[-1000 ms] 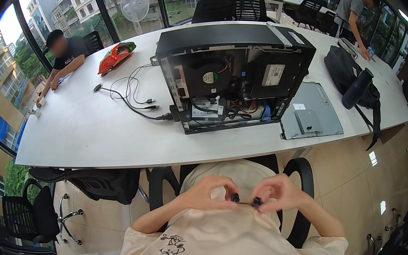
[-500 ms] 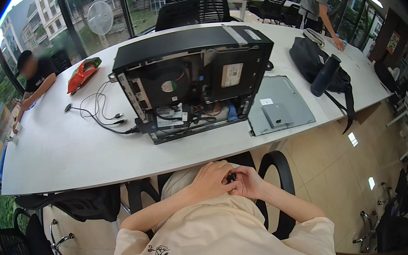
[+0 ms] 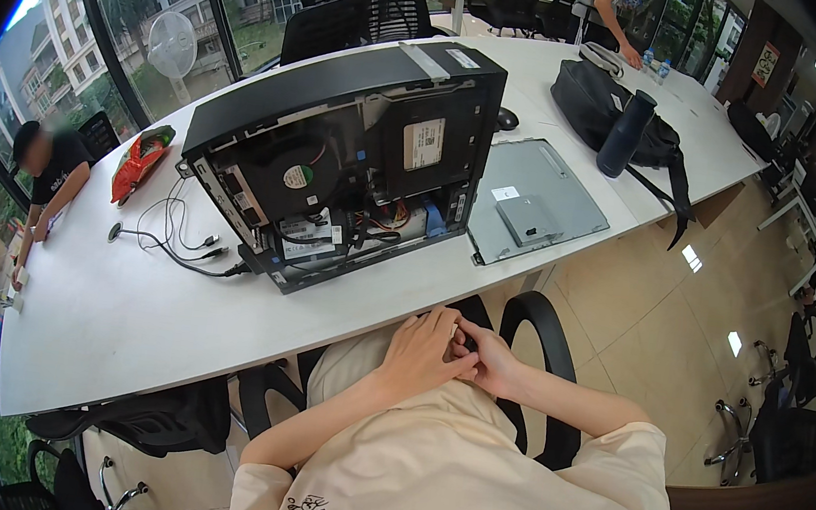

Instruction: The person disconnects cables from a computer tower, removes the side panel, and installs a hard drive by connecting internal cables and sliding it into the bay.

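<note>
My left hand (image 3: pixel 422 352) and my right hand (image 3: pixel 491 363) meet at my waist, in front of the table edge, with fingers closed and overlapping; what they hold is hidden. On the white table (image 3: pixel 108 322) beyond them stands an open black desktop computer (image 3: pixel 333 116) on its long edge, its fan, drive bay and wiring exposed. A detached grey metal panel (image 3: pixel 557 186) lies at its right. Loose cables (image 3: pixel 183 244) trail at its left.
A red packet (image 3: pixel 140 164), black bag (image 3: pixel 581 109), dark bottle (image 3: pixel 626 134) and mouse (image 3: pixel 506 118) are on the table. One person (image 3: pixel 55 174) sits at left; another (image 3: pixel 602 10) stands at back right. Chairs (image 3: pixel 266 395) crowd the near edge.
My hands came together, covering the small black pieces that showed between their fingertips. The view shifted, so the computer and table appear farther left.
</note>
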The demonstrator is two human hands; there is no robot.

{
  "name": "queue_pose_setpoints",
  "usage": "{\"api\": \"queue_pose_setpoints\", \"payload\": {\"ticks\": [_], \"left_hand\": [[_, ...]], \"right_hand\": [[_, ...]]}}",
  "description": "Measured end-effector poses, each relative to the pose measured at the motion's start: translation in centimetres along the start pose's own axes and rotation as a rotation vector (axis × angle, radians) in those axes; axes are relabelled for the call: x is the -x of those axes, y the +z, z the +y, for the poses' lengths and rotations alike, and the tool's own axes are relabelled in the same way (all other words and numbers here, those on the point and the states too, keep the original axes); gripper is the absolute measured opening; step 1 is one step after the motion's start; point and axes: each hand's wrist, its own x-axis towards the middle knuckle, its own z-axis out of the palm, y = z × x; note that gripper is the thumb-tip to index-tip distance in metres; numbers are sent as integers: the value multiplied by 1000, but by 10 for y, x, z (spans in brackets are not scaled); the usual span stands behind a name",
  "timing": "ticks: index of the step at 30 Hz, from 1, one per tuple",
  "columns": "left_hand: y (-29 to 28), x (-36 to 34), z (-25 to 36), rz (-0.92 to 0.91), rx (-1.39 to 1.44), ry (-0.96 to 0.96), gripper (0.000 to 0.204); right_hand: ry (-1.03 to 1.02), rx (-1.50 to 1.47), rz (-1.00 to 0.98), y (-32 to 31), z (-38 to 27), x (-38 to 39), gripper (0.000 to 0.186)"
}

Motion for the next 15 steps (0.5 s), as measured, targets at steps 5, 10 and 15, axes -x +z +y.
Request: {"api": "queue_pose_setpoints", "payload": {"ticks": [5, 10, 15], "left_hand": [[-13, 3, 8, -178, 170, -60, 63], [-17, 19, -4, -273, 223, -110, 57], [-5, 25, -24, -338, 310, -125, 41]], "right_hand": [[-10, 450, -190, -11, -32, 7, 33], [78, 1033, -419, -23, -104, 30, 50], [-126, 1048, -185, -102, -216, 47, 51]]}}
